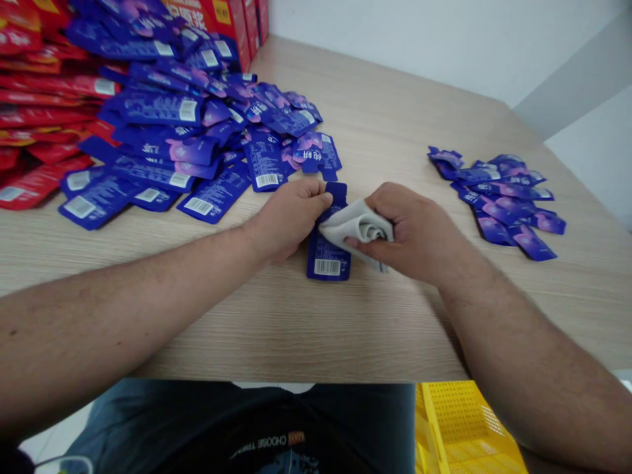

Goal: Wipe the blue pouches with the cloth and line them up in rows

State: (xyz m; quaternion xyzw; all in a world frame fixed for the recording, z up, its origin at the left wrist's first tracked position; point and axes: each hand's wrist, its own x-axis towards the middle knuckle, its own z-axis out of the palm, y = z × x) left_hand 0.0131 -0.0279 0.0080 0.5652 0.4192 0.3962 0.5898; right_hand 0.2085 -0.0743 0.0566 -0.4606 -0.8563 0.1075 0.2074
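One flat, dark-blue plastic pouch (326,251) with a white barcode lies on the pale wood-grain table (276,329), directly in front of the person. The left hand (291,217) has its fingers narrowed on the pouch's upper left edge, thumb on top; the other fingertips are hard to make out. The right hand (417,227) grips one folded, greyish-white cloth (356,227), its fingers wrapped round it (the end is rolled up like a snail shell). The cloth lies against the pouch and hides much of its right side.

To the person's right, well apart, is a loose cluster of purple-blue pouches (503,197); I count roughly nine, but they overlap too much to be sure. On the left spreads a far bigger heap of blue pouches (162,141), dozens of them, the lower ones buried. Beside it, a stack of glossy red pouches (44,125) is cut off at the edge of view, so no total there.

Behind stand at least three red cardboard boxes (237,26), their tops out of sight. Below the table shows yellow perforated plastic crating (454,418), partly covered by the right forearm; whether one crate or two, I can't tell.
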